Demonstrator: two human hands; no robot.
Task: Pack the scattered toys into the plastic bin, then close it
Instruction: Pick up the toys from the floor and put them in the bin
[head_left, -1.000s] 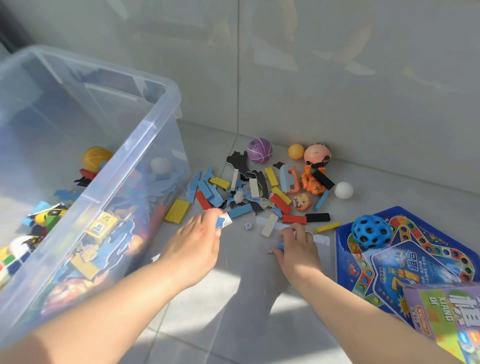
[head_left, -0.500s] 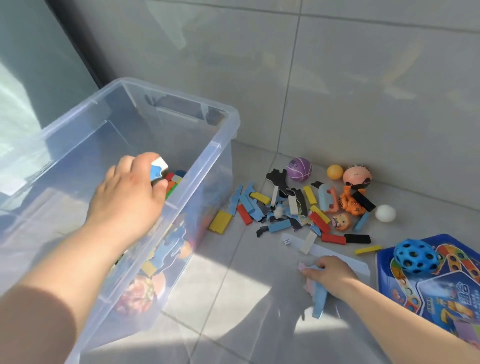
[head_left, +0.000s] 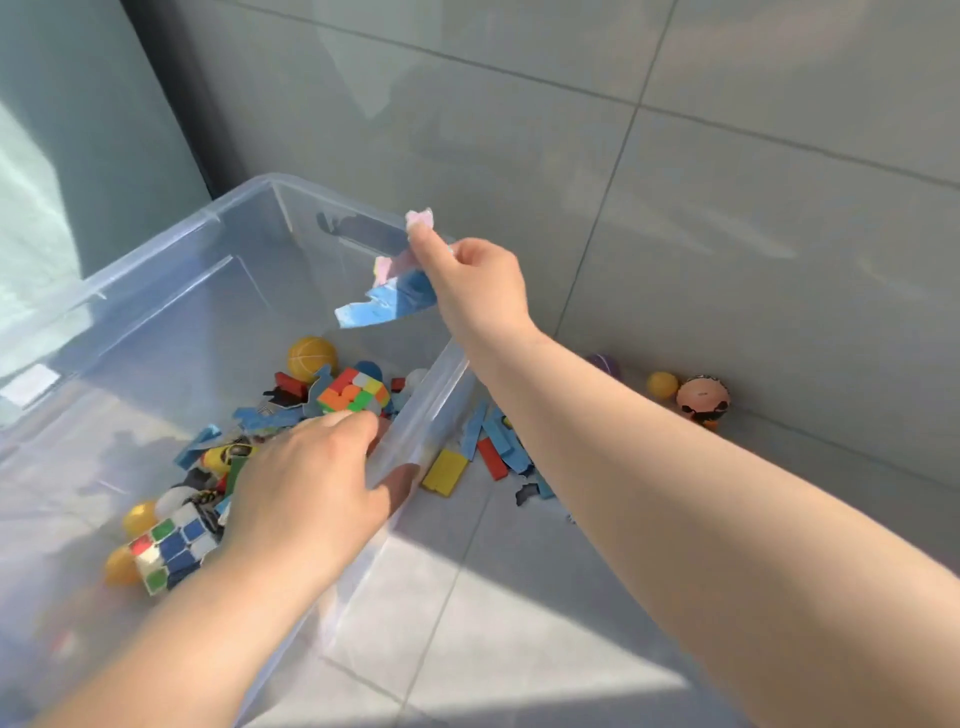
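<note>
The clear plastic bin (head_left: 156, 244) stands open on the left, with several toys on its bottom: two puzzle cubes (head_left: 353, 397), a yellow ball (head_left: 311, 356) and flat foam pieces. My left hand (head_left: 306, 483) grips the bin's right rim, fingers inside and thumb outside the wall. My right hand (head_left: 472, 286) is raised over the bin's far right corner and pinches blue and pink flat puzzle pieces (head_left: 389, 301), which hang above the inside. On the floor beside the bin lie a yellow block (head_left: 445, 470), a red block (head_left: 492, 457) and blue strips. No lid is in view.
Against the tiled wall on the right sit an orange ball (head_left: 662, 384), a round doll head (head_left: 702, 399) and a purple ball (head_left: 602, 361), partly hidden by my right forearm. A dark frame and a window run behind the bin at left.
My left hand let go of its small piece in the bin and dropped to the rim. My right hand lifted the flat pieces from the floor to above the bin. The view turned left.
</note>
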